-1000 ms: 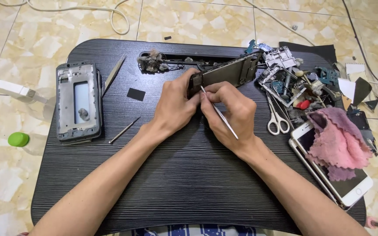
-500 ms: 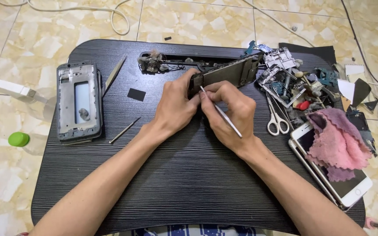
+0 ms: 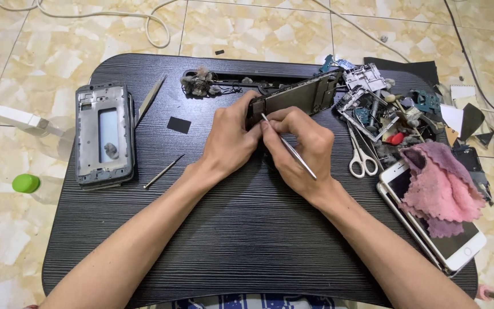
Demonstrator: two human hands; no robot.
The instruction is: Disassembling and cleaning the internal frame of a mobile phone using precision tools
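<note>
At the tray's (image 3: pixel 144 240) far middle, my left hand (image 3: pixel 232 140) gripped the phone frame (image 3: pixel 295 97); my right hand (image 3: pixel 304 149) pinched a metal pick (image 3: pixel 290 147) against it. Scissors (image 3: pixel 361 157) lay right.

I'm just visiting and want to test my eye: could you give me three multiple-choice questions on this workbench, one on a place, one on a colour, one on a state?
1. Where are the scissors?
A. right of the hands
B. on the floor
C. on the frame

2. What colour is the cloth?
A. blue
B. pink
C. yellow

3. What is in the right hand?
A. nothing
B. a bottle cap
C. a thin metal tool

Answers: A, they lie on the black table beside the parts pile; B, it is pink, draped over a white phone; C, its fingers pinch the tool.
</note>
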